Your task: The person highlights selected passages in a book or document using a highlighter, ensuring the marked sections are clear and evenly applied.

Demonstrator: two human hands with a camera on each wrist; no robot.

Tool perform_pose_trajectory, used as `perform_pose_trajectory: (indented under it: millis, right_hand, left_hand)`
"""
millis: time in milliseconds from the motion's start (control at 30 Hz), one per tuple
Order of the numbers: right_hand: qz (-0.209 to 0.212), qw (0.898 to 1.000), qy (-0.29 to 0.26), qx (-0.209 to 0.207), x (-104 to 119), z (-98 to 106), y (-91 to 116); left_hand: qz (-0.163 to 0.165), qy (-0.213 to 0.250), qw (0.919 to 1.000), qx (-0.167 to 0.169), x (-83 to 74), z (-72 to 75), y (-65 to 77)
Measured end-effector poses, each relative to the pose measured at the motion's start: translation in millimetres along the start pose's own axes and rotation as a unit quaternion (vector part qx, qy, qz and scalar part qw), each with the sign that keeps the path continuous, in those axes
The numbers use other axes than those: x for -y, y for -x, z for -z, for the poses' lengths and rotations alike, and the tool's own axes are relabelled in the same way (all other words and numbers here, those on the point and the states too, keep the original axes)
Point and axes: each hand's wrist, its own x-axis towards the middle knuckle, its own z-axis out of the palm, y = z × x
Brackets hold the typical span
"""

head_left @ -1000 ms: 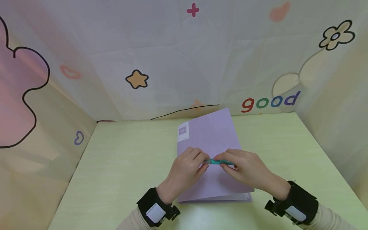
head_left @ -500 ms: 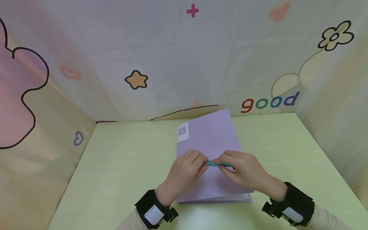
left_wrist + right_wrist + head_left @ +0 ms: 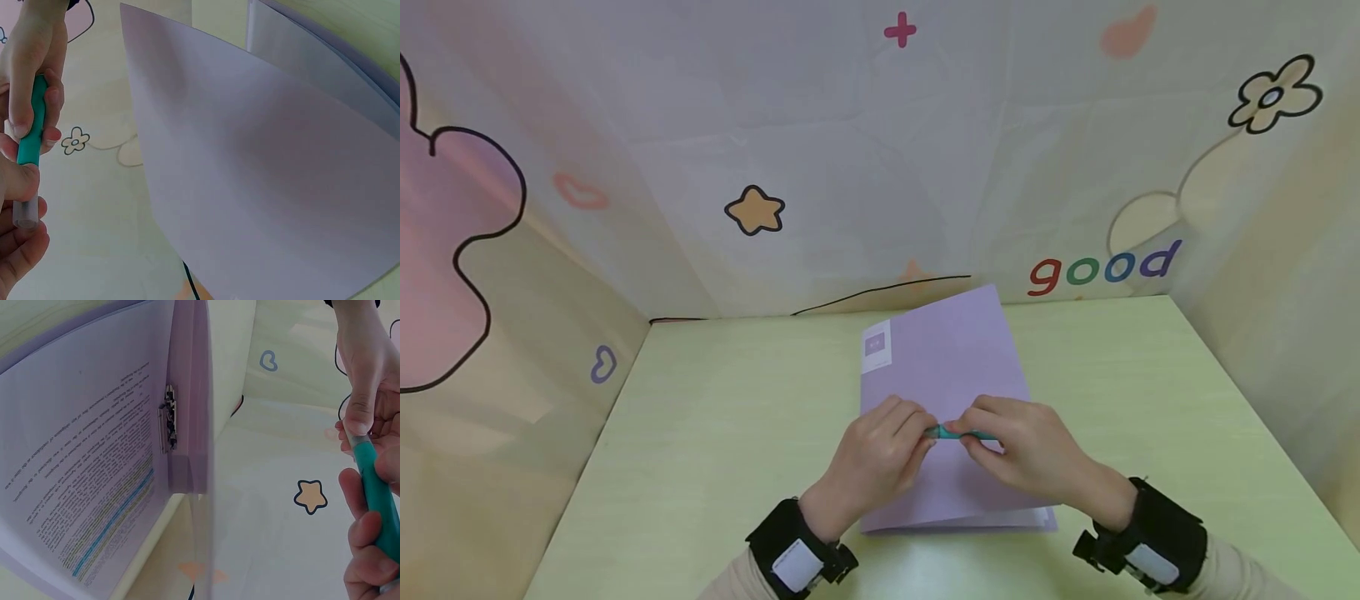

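Note:
Over a purple folder [image 3: 943, 358], both hands hold a teal highlighter [image 3: 953, 432] lying level between them. The left hand [image 3: 880, 454] pinches its clear cap [image 3: 25, 214] end. Fingers of the right hand [image 3: 1033, 446] curl round the teal barrel [image 3: 379, 497]. Whether the cap is fully seated cannot be told, as fingers cover part of it. Beneath the hands, the folder's cover stands slightly raised. Inside it, the right wrist view shows printed sheets [image 3: 81, 425] with a blue and a yellowish highlighted band, beside a metal clip [image 3: 169, 422].
A pale green table [image 3: 737, 417] carries the folder. Behind it and along both sides hang printed cloth walls [image 3: 850, 150]. A white label [image 3: 876, 346] sits at the cover's upper left. Black camera bands [image 3: 1153, 533] circle both wrists.
Both hands have shifted slightly toward the body and to the left with the highlighter, keeping their grips. The folder stays in place.

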Motion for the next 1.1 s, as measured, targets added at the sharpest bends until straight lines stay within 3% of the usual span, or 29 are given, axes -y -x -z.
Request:
perform_pose_trajectory:
  millis: [600,1100]
  right_hand:
    - [-0.017,1.0,-0.007,0.015,1.3,-4.1,1.8]
    - [-0.03,0.999,0.005,0.036,0.1,-3.5,5.5]
  left_hand:
    - [0.005,0.007,1.0,0.002,1.8,0.7,4.2]
    - [0.03,0.011,0.9994,0.011,6.9,-3.2,9.5]
